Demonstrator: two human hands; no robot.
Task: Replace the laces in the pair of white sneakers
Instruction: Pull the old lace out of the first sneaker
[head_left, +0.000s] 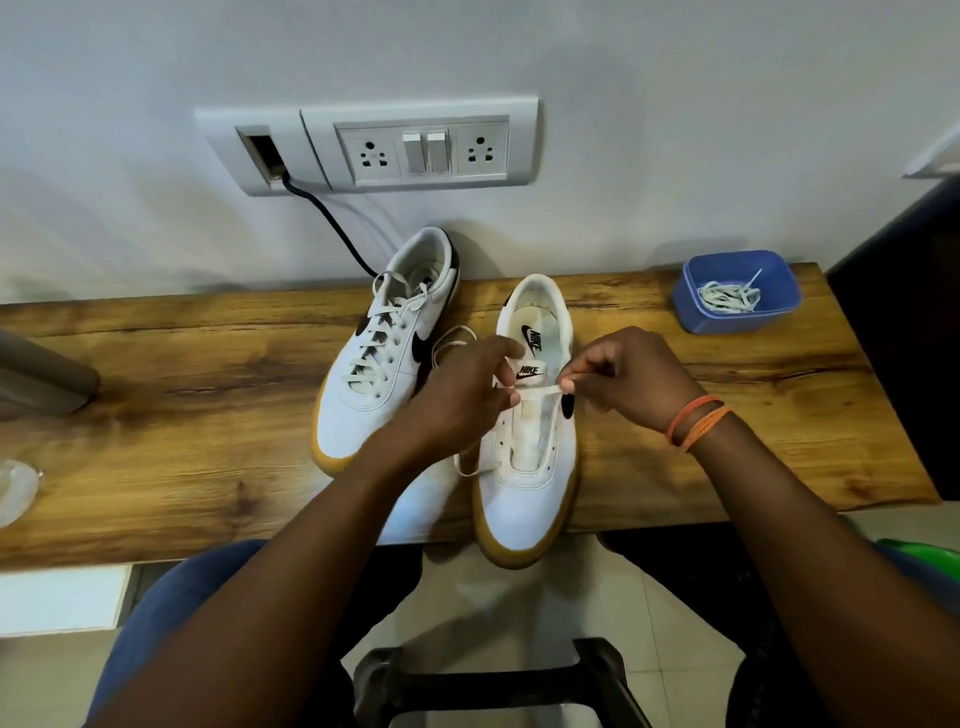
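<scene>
Two white sneakers with gum soles stand on the wooden shelf (182, 415). The left sneaker (384, 353) is laced and leans against the wall. The right sneaker (530, 457) has empty eyelets apart from one white lace (535, 391) stretched across its tongue. My left hand (467, 389) pinches one end of that lace at the shoe's left side. My right hand (618, 379) pinches the other end at the right side. A loop of the lace trails behind my left hand, and a loose end lies by the toe.
A blue plastic box (737, 291) holding another white lace stands at the back right of the shelf. A wall socket panel (415, 148) with a black cable (332, 223) is above the shoes. A grey object (41, 379) sits at far left. A black stool (493, 680) is below.
</scene>
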